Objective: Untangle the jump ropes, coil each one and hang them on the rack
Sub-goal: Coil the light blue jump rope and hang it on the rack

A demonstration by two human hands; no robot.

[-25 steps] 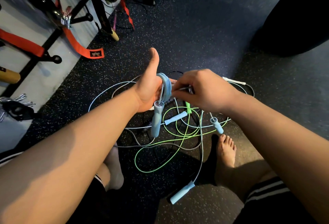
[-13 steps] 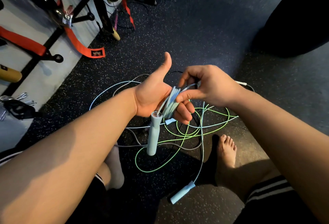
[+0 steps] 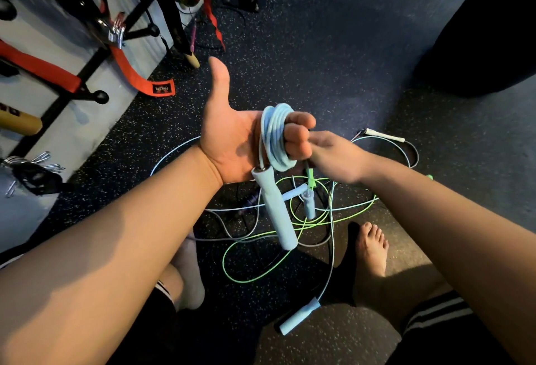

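Observation:
My left hand point(image 3: 229, 138) is palm up with the thumb stuck out, its fingers curled through a light blue jump rope coil point(image 3: 274, 135). One blue handle point(image 3: 275, 211) hangs from the coil. My right hand point(image 3: 336, 158) sits just behind the left fingers and pinches the same rope's cord; its fingertips are partly hidden. On the floor below lies a tangle with a green rope point(image 3: 255, 276), a grey cord, small blue handles and the blue rope's other handle point(image 3: 300, 319). A white handle point(image 3: 383, 134) lies farther right.
A black wall rack with pegs point(image 3: 100, 96) stands at the left, hung with orange straps point(image 3: 139, 74). Metal clips point(image 3: 32, 161) lie by the wall. A large dark bag point(image 3: 487, 31) fills the upper right. My feet point(image 3: 371, 248) flank the tangle on the speckled rubber floor.
My left hand rose and turned palm up, the coil now sitting round its fingers. My right hand dropped from above the coil to behind and below the left fingers.

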